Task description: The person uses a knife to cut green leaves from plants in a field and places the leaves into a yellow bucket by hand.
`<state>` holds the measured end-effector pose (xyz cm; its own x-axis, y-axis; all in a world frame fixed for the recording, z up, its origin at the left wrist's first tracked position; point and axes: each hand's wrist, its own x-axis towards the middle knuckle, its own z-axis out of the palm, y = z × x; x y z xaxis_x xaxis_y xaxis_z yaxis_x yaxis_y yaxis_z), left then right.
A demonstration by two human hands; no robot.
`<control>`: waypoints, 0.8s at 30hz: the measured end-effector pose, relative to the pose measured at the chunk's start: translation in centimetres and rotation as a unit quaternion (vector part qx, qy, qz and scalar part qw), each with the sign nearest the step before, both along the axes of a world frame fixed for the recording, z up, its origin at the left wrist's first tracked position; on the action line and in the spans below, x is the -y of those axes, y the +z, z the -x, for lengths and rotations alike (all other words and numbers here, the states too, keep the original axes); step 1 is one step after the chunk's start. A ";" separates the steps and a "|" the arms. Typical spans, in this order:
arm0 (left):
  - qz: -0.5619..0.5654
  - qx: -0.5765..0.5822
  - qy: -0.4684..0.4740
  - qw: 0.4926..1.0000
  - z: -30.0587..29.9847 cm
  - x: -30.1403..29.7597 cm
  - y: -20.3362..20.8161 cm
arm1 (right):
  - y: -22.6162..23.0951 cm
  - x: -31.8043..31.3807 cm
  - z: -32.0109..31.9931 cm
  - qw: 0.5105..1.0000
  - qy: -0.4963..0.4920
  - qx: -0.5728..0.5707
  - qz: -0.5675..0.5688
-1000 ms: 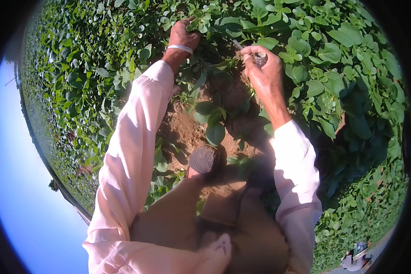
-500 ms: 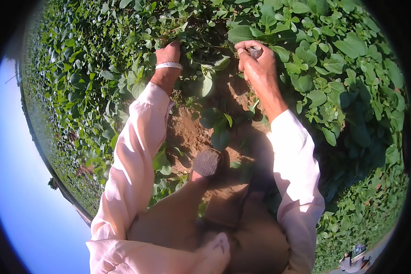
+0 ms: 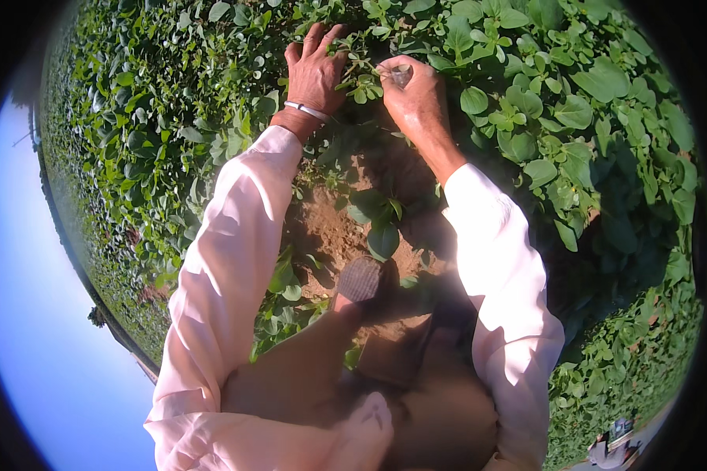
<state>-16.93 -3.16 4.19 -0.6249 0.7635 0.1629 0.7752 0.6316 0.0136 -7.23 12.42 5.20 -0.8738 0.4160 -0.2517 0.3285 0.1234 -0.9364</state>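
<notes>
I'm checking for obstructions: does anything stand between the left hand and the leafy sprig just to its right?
Nothing visible does: the left hand is right beside the leafy sprig; whether they touch is unclear.

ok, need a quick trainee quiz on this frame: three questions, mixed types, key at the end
1. Multiple choice. What is the right hand curled around?
A) a coil of rope
B) a grey-ended object
C) a red cup

2. True or false. The left hand is open, not balled into a fist.

3. Short answer. On which side, left or right, does the person wear the white band?

Key: 1 B; 2 true; 3 left, at the wrist.
</notes>
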 end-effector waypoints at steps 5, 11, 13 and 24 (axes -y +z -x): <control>0.062 0.032 0.052 0.996 0.2 2.5 -0.8 | 1.7 -0.6 -7.0 1.000 -0.004 -0.018 -0.004; 0.022 -0.012 -0.036 0.999 0.5 -0.8 0.8 | -0.3 -0.8 -0.1 1.000 -0.007 0.001 -0.020; 0.023 -0.038 -0.032 0.999 1.5 -2.0 0.5 | -0.4 -1.0 1.6 0.997 -0.004 -0.045 -0.063; -0.158 0.228 0.112 0.954 6.4 -1.3 -3.6 | 1.4 -2.8 -7.6 0.999 -0.016 -0.008 0.031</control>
